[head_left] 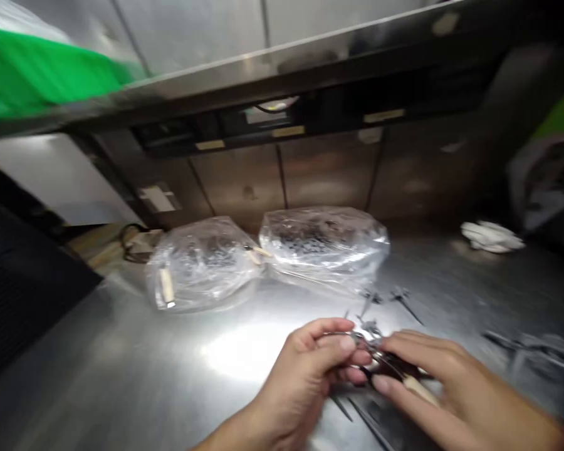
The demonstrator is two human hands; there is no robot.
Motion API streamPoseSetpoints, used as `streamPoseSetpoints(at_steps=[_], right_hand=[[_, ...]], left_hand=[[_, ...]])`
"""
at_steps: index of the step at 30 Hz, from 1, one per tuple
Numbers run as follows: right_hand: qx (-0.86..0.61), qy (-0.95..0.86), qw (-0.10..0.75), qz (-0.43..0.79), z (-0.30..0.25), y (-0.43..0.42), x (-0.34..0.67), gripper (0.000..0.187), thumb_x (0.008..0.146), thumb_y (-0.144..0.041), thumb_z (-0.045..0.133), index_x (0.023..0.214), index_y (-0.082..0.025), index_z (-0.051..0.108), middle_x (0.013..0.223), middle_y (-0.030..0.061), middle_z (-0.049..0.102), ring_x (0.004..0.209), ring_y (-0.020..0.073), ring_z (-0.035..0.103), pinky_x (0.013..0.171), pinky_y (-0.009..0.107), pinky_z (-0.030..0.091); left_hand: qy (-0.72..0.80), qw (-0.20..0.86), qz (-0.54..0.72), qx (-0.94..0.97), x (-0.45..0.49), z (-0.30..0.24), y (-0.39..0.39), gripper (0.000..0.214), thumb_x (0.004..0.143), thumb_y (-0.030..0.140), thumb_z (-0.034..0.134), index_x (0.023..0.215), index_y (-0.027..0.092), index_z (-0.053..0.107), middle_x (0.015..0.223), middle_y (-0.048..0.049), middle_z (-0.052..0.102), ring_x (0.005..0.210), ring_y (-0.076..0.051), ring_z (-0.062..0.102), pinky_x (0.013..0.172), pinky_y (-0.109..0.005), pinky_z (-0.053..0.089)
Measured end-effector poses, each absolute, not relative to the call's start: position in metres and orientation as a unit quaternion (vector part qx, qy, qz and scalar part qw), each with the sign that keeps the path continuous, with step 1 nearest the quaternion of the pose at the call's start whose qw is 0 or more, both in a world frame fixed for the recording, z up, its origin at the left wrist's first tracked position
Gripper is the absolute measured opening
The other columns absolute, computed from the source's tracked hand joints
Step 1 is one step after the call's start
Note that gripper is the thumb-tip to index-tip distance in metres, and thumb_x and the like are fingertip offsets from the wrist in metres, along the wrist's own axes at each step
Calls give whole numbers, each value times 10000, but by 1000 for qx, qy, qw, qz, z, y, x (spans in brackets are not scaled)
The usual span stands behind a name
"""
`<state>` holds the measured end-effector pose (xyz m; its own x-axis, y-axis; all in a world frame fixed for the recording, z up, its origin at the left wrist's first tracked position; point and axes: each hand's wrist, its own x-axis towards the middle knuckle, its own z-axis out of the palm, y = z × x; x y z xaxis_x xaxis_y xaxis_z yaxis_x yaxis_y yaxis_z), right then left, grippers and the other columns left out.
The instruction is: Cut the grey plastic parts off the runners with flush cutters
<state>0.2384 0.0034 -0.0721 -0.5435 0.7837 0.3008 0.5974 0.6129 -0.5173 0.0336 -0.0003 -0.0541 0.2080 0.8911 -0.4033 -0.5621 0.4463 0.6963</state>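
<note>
Right between the two hands, near the lower middle of the view, is one small metal piece (358,337), raised over a steel table (145,363). The left hand (313,369) pinches it between thumb and forefinger, its other fingers curled below. The right hand (435,376) meets it from the other side, fingers extended and thumb beneath, with one cream-handled tool (419,389) held between them. Blur hides exactly where the piece and the tool touch.

Just beyond the fingers lie two small dark metal items (407,305), apart from each other. Two slim dark strips (367,423) show under the hands, and a cluster of metal items (533,349) at the right is too smeared to count.

Farther back sit two clear plastic bags (324,244), side by side, both with dark contents that cannot be counted; one cream strip (167,285) shows at the left bag's near end. One crumpled white cloth or paper (492,237) lies well to the right. Above runs one metal shelf (244,69), with three pale labels (288,131) on the dark panel beneath, and one green item (42,72) at its left end.
</note>
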Motion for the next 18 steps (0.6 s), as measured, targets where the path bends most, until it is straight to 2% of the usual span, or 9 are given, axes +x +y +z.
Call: streamPoseSetpoints(at_steps=[2, 5, 12, 18], right_hand=[[-419, -851, 223, 225, -58, 6, 241, 149, 983, -281, 561, 1056, -270, 691, 990, 26, 737, 878, 186, 700, 788, 284, 566], [-427, -844, 210, 248, -53, 10, 238, 126, 984, -279, 550, 952, -270, 671, 894, 5, 707, 810, 176, 677, 736, 292, 531], [-440, -828, 210, 278, -64, 8, 244, 120, 994, -269, 532, 1011, -301, 647, 988, -26, 705, 908, 164, 666, 831, 312, 495], [-428, -842, 220, 242, -63, 10, 240, 123, 969, -205, 518, 925, -255, 622, 868, -5, 662, 803, 167, 634, 732, 310, 473]], left_hand=[[414, 757, 460, 208, 31, -54, 3, 255, 761, 156, 874, 993, 110, 775, 747, -63, 782, 683, -112, 725, 692, -194, 594], [435, 753, 446, 212, 31, -53, 2, 210, 770, 142, 871, 957, 102, 786, 783, -69, 793, 716, -122, 741, 705, -203, 608], [447, 748, 441, 214, 35, -57, 1, 179, 758, 170, 893, 902, 121, 799, 834, -65, 811, 762, -137, 766, 692, -195, 610], [441, 749, 432, 242, 34, -59, 0, 218, 763, 236, 897, 934, 125, 819, 805, -69, 816, 749, -137, 766, 697, -190, 600]])
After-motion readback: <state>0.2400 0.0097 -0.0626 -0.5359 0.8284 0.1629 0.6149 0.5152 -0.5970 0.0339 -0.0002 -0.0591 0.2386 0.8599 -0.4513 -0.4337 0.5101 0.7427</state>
